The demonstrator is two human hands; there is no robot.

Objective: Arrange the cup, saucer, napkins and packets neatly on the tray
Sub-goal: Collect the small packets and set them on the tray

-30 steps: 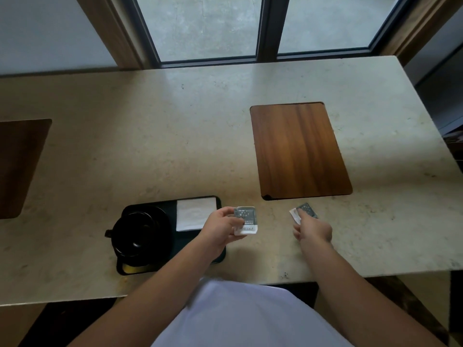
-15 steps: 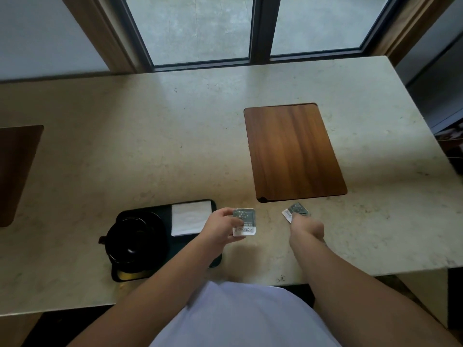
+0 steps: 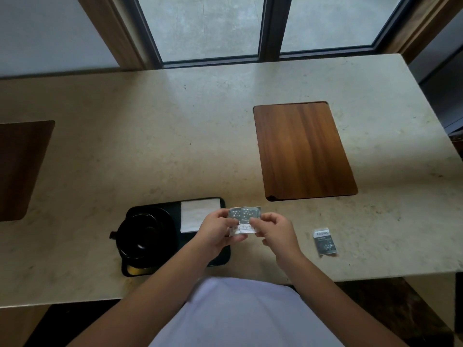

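Observation:
A black tray point(image 3: 220, 256) lies near the table's front edge. On its left half a black cup point(image 3: 142, 234) stands on a black saucer point(image 3: 165, 221). A white napkin point(image 3: 198, 214) lies flat in the tray's far right corner. Just right of the tray, above its edge, my left hand point(image 3: 215, 231) and my right hand point(image 3: 275, 229) both pinch grey-and-white packets point(image 3: 244, 215), which overlap between the fingers. One more packet point(image 3: 325, 241) lies loose on the table to the right of my right hand.
A wooden inlay panel point(image 3: 300, 151) is set into the stone table point(image 3: 150, 146) beyond my right hand. Another wooden panel point(image 3: 20, 169) shows at the left edge. A window runs along the table's far side, and the table's right end sits near a dark wall.
My right hand has lifted a packet off the table and brought it left to meet the packet in my left hand. One packet stays on the table at the right.

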